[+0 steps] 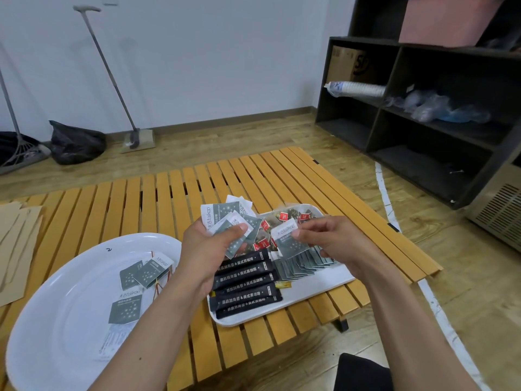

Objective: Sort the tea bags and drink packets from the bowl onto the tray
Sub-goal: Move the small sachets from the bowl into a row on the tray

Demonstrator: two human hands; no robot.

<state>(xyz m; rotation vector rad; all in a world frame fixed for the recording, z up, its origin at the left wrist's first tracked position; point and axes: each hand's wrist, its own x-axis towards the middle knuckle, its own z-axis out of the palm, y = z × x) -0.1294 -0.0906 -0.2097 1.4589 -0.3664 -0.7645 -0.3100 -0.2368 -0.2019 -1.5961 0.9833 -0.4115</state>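
Your left hand is gripping a fanned bunch of grey packets above the tray, thumb pressing on top. Your right hand is pinching one packet over the tray. More packets are lying in the bowl, left of the tray.

My left forearm covers the right rim of the white oval plastic bowl and the left ends of the black stick-shaped drink packets beside it. My left hand hides the lower halves of the fanned grey-and-white paper sachets it pinches, so I cannot count them. The near-left part of that bowl runs off the bottom edge. Print on the sachets lying in the bowl is too small to read. Beyond the black packets, the red-tagged tea bags sit partly behind both my hands.
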